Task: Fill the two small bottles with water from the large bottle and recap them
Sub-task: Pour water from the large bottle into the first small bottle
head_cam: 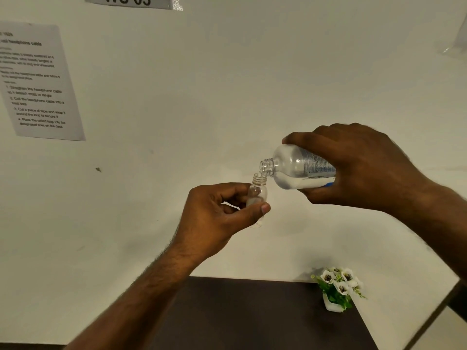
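My left hand (217, 218) pinches a small clear bottle (257, 193) between thumb and fingers, upright and uncapped, held in the air in front of the wall. My right hand (358, 168) grips the large clear bottle (295, 168), which has a blue-and-white label and no cap. The large bottle is tipped nearly level, its open mouth just above the small bottle's neck. Water lies along the lower side of the large bottle. The second small bottle and the caps are out of view.
A dark brown table (252, 314) lies below my arms. A small white pot of white flowers (337, 289) stands at its far right corner. A printed instruction sheet (38, 82) hangs on the white wall at left.
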